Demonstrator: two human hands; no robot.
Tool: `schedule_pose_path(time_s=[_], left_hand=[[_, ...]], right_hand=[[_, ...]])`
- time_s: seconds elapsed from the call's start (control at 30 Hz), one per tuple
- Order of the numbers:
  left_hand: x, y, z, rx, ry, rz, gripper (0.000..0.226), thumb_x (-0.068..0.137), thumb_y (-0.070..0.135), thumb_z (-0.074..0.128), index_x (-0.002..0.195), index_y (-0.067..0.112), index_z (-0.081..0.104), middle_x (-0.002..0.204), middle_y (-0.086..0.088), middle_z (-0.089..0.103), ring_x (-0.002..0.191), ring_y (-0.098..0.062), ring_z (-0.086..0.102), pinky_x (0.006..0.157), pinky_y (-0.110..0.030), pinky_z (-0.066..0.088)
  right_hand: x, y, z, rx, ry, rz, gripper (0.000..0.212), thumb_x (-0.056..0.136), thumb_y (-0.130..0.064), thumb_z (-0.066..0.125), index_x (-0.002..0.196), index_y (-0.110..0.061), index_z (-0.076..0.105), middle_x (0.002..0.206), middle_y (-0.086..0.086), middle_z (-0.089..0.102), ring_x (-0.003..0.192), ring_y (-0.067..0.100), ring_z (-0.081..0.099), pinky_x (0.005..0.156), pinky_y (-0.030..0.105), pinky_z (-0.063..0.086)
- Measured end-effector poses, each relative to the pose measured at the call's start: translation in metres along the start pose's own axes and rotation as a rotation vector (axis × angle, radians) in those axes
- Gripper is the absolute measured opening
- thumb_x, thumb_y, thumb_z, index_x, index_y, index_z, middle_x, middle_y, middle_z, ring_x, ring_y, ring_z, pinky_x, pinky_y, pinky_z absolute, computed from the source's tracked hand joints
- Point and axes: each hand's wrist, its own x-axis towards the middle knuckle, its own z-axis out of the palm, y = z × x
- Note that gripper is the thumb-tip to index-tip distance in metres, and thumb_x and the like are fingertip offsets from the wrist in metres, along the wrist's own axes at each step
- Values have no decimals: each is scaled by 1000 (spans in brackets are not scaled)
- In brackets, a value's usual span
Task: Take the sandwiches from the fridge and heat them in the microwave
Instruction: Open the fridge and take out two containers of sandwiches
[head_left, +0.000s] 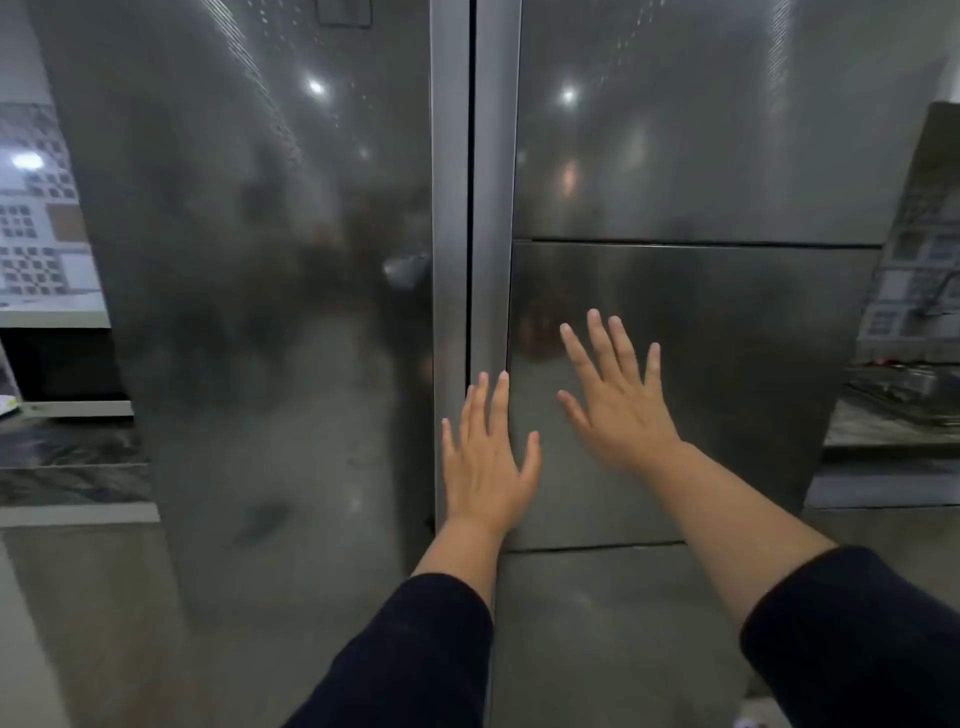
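A tall steel two-door fridge (270, 260) fills the view, both doors closed, with a dark gap between them at the middle. The right door carries a square inset panel (727, 364). My left hand (488, 462) is spread flat with straight fingers over the right door's inner edge strip, just right of the gap. My right hand (615, 400) is spread flat with straight fingers in front of the inset panel. Neither hand holds anything. No sandwiches or microwave are in view.
A dark marble counter (67, 467) with a white cabinet opening above it stands to the left of the fridge. At the right, a counter holds a steel sink (914, 389) with a tap against the patterned tile wall (930, 260).
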Motion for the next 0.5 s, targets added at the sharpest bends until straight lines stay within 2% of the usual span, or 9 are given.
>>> schedule_pose_path(time_s=[0.13, 0.23, 0.33, 0.4, 0.47, 0.5], left_hand=[[19, -8, 35, -41, -55, -78, 78, 95, 49, 39, 152, 30, -11, 162, 5, -5, 149, -12, -1, 121, -45, 8], [29, -11, 52, -52, -10, -98, 87, 94, 52, 46, 150, 29, -16, 163, 3, -2, 149, -15, 6, 119, -41, 14], [35, -9, 64, -86, -1, -142, 94, 91, 53, 53, 150, 30, -17, 161, -1, 10, 145, -18, 21, 114, -37, 25], [37, -3, 69, -145, -19, -198, 98, 89, 49, 59, 150, 34, -17, 154, -4, 18, 131, -20, 41, 100, -33, 42], [39, 3, 72, -199, -16, -262, 101, 88, 42, 64, 149, 37, -17, 148, -5, 24, 117, -20, 51, 86, -26, 44], [41, 5, 74, -212, -12, -287, 102, 88, 39, 65, 149, 38, -17, 145, -6, 27, 114, -21, 53, 83, -24, 42]], right_hand=[[39, 10, 31, -74, 124, -129, 67, 97, -46, 32, 153, -28, 0, 162, 6, -7, 148, 26, -10, 113, 63, 1], [63, 19, 52, -159, 234, -230, 67, 93, -51, 28, 153, -27, 12, 162, 11, 4, 148, 32, 2, 111, 64, 4], [77, 28, 63, -185, 260, -319, 70, 92, -55, 28, 154, -29, 9, 161, 11, -2, 148, 32, -6, 112, 62, -7], [81, 35, 70, -205, 264, -355, 71, 93, -58, 27, 154, -31, 1, 161, 9, -10, 146, 30, -16, 111, 60, -13], [83, 38, 73, -198, 267, -375, 73, 94, -58, 29, 153, -32, -3, 160, 8, -14, 144, 30, -20, 110, 60, -15], [84, 38, 73, -188, 267, -379, 74, 94, -59, 31, 153, -32, -4, 160, 8, -14, 144, 31, -19, 110, 60, -15]])
